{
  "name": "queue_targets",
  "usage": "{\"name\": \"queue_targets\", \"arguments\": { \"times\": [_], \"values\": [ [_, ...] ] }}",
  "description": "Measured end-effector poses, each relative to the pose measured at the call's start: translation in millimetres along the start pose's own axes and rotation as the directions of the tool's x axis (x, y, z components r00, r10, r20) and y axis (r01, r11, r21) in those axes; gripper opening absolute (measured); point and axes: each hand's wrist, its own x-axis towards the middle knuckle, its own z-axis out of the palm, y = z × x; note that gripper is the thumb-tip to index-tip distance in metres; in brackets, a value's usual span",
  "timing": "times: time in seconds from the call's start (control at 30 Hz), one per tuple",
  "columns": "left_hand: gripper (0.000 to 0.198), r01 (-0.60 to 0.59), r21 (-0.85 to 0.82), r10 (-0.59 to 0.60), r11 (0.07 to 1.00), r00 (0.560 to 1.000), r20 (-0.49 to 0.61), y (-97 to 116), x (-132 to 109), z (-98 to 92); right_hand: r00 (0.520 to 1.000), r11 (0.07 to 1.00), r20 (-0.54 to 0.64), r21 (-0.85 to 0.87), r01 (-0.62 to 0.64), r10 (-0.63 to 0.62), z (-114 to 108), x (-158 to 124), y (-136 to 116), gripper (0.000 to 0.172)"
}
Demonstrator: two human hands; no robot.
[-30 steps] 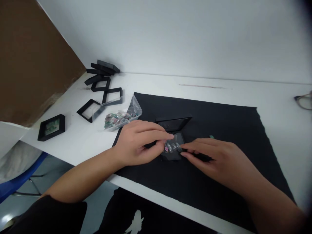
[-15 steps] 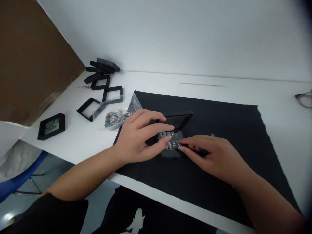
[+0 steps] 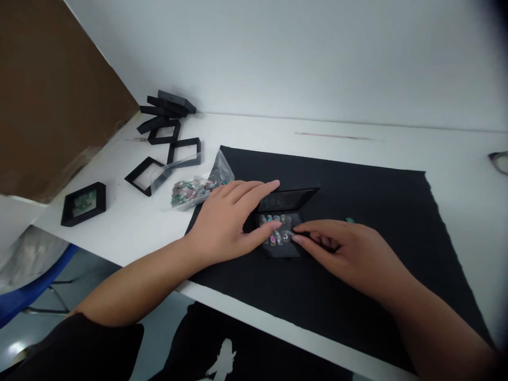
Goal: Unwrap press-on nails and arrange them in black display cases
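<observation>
A small black hinged display case (image 3: 283,252) stands opened on a black cloth, with its lid tilted up at the back. Several decorated press-on nails (image 3: 279,238) lie in rows on its clear film, some with pink or teal details. My left hand (image 3: 228,222) is spread at the case's left side, its thumb reaching over the nails and its other fingers by the lid. From the right, thumb and forefinger of my right hand (image 3: 345,246) pinch a nail at the right end of the front row. Behind that hand, a small green piece (image 3: 349,220) shows partly.
A clear plastic bag (image 3: 190,193) of colourful nails lies to the left. Beyond it are several black frames (image 3: 184,153) and a stack of cases (image 3: 169,106). A closed case (image 3: 84,203) with green contents sits far left. Glasses (image 3: 498,161), partly visible, rest at the right edge.
My left fingers have lifted off the nails and stretched up toward the lid, uncovering more of the rows. My right hand keeps its pinch in nearly the same place.
</observation>
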Motion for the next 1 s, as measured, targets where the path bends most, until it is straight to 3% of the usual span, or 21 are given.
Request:
{"name": "queue_targets", "arguments": {
  "times": [0.77, 1.0],
  "values": [
    [0.05, -0.038, 0.105, 0.041, 0.994, 0.999, -0.031, 2.3, -0.1, -4.1, 0.995, 0.989, 0.014, -0.111, -0.096, 0.098, 5.0, 5.4, -15.7, 0.021],
    [0.045, -0.062, 0.093, 0.069, 0.994, 0.995, -0.075, 1.6, -0.2, -3.5, 0.998, 0.974, -0.004, -0.22, -0.063, 0.064, 7.5, 5.8, -22.1, 0.025]
  ]
}}
